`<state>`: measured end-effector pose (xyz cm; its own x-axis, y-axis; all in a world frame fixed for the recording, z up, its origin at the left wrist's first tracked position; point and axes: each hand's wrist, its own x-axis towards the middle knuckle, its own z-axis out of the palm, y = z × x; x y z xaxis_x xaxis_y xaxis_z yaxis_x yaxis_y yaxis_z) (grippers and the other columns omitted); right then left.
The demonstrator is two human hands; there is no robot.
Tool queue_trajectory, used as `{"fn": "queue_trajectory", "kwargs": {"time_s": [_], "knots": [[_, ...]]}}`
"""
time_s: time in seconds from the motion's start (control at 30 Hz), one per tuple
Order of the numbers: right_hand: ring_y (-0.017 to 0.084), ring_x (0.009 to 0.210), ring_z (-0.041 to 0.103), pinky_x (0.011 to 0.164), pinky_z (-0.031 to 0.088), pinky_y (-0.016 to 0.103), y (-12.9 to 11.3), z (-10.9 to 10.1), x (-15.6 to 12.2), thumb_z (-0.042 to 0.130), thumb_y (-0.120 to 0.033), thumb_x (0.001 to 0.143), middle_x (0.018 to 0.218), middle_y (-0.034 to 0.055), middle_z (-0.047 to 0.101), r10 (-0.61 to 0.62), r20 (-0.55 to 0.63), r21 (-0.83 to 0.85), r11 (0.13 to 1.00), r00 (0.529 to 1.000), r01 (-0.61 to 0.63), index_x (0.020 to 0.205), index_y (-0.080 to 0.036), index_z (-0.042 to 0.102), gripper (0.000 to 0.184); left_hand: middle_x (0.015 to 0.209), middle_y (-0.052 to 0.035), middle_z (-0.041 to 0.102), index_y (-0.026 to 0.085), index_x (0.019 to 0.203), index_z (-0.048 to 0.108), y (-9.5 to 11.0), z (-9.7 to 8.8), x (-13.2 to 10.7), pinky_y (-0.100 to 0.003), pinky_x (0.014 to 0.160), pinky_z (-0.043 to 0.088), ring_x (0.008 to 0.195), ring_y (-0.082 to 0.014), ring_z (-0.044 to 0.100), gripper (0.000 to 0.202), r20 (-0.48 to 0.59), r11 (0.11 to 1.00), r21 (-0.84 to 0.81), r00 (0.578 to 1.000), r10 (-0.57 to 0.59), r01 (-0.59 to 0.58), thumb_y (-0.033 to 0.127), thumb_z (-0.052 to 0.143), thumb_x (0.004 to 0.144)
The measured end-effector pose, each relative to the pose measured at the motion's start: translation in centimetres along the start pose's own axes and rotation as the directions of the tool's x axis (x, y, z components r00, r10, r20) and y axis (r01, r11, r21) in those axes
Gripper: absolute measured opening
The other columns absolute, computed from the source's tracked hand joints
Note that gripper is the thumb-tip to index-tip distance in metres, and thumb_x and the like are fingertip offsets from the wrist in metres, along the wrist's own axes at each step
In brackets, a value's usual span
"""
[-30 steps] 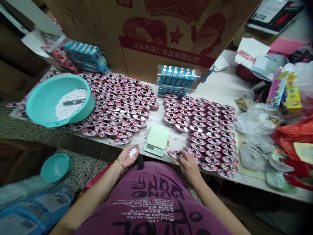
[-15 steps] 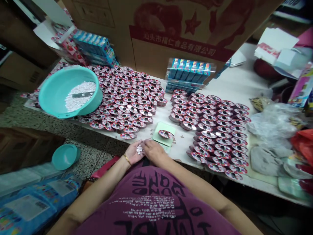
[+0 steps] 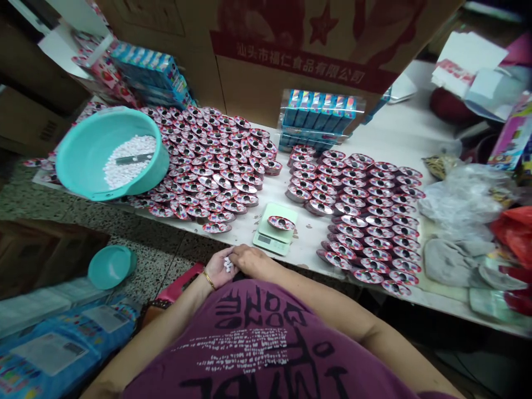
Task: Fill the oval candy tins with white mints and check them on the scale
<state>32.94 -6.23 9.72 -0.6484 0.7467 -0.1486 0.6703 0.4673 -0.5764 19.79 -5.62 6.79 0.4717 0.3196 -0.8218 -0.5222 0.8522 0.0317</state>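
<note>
My left hand (image 3: pixel 220 267) is cupped at the table's front edge, with a few white candies (image 3: pixel 227 265) in its palm and a gold bangle (image 3: pixel 209 280) on the wrist. My right hand (image 3: pixel 249 259) rests over its fingertips, just beside the candies. Just beyond both hands stands a pale green digital scale (image 3: pixel 274 235) bearing one foil-lined oval tin (image 3: pixel 281 223). Many similar tins (image 3: pixel 208 166) fill the table to the left, with more (image 3: pixel 366 221) to the right. A teal basin (image 3: pixel 112 152) holds a heap of white candies and a flat metal scraper (image 3: pixel 135 158).
A large printed carton (image 3: pixel 291 83) stands behind the table, with shrink-wrapped blue boxes (image 3: pixel 318 113) before it. Plastic bags (image 3: pixel 461 202) and cloths lie at the right. A small teal bowl (image 3: pixel 111 267) sits on the speckled floor below the table's front edge.
My right hand has moved from the tins right of the scale to my left hand. One tin now lies on the scale. The camera view has shifted slightly.
</note>
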Motion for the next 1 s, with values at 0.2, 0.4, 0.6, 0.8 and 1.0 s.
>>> {"fn": "queue_trajectory", "kwargs": {"time_s": [0.2, 0.4, 0.6, 0.8, 1.0], "knots": [[0.011, 0.08, 0.052, 0.073, 0.04, 0.022, 2.7, -1.3, -1.7, 0.046, -0.014, 0.077, 0.085, 0.0033, 0.058, 0.038, -0.185, 0.191, 0.982, 0.982, -0.002, 0.09, -0.016, 0.056, 0.016, 0.067, -0.0078, 0.063, 0.007, 0.075, 0.057, 0.0, 1.1, 1.4, -0.026, 0.065, 0.049, 0.065, -0.0138, 0.061, 0.016, 0.081, 1.0, -0.006, 0.996, 0.025, -0.025, 0.013, 0.042, 0.078], [0.014, 0.079, 0.054, 0.072, 0.041, 0.025, 8.9, -4.1, -4.2, 0.047, -0.018, 0.077, 0.085, 0.0044, 0.06, 0.374, -0.412, 0.231, 0.925, 0.831, -0.302, 0.092, -0.018, 0.059, 0.02, 0.09, -0.0179, 0.063, 0.003, 0.088, 0.058, 0.7, 2.9, 1.9, -0.032, 0.075, 0.048, 0.089, -0.0223, 0.059, 0.023, 0.124, 0.999, 0.045, 0.992, -0.002, -0.004, 0.016, 0.042, 0.078], [0.014, 0.08, 0.053, 0.07, 0.04, 0.024, 11.6, -3.5, -5.0, 0.044, -0.02, 0.08, 0.084, 0.0051, 0.058, 0.396, -0.362, 0.039, 0.911, 0.844, -0.411, 0.095, -0.021, 0.061, 0.023, 0.089, -0.0168, 0.064, 0.004, 0.088, 0.058, 0.7, 2.4, 2.2, -0.031, 0.076, 0.048, 0.088, -0.0217, 0.059, 0.023, 0.141, 0.999, 0.034, 0.99, 0.016, -0.021, 0.016, 0.043, 0.078], [0.014, 0.078, 0.054, 0.073, 0.042, 0.025, 11.7, -3.6, -5.4, 0.046, -0.019, 0.078, 0.082, 0.0044, 0.061, 0.425, -0.488, 0.218, 0.905, 0.762, -0.365, 0.084, -0.018, 0.063, 0.018, 0.088, -0.016, 0.064, 0.004, 0.089, 0.059, 0.5, 1.6, 2.1, -0.031, 0.074, 0.049, 0.084, -0.0206, 0.061, 0.023, 0.116, 0.999, 0.026, 0.993, 0.024, -0.027, 0.017, 0.043, 0.078], [0.015, 0.075, 0.057, 0.072, 0.044, 0.027, 12.1, -3.8, -5.2, 0.048, -0.021, 0.076, 0.08, 0.0041, 0.063, 0.502, -0.545, 0.364, 0.863, 0.671, -0.35, 0.079, -0.018, 0.063, 0.016, 0.088, -0.0165, 0.064, 0.004, 0.089, 0.059, 0.7, 1.7, 1.9, -0.031, 0.073, 0.049, 0.083, -0.0206, 0.061, 0.023, 0.119, 0.999, 0.019, 0.993, 0.029, -0.031, 0.017, 0.043, 0.078]]}}
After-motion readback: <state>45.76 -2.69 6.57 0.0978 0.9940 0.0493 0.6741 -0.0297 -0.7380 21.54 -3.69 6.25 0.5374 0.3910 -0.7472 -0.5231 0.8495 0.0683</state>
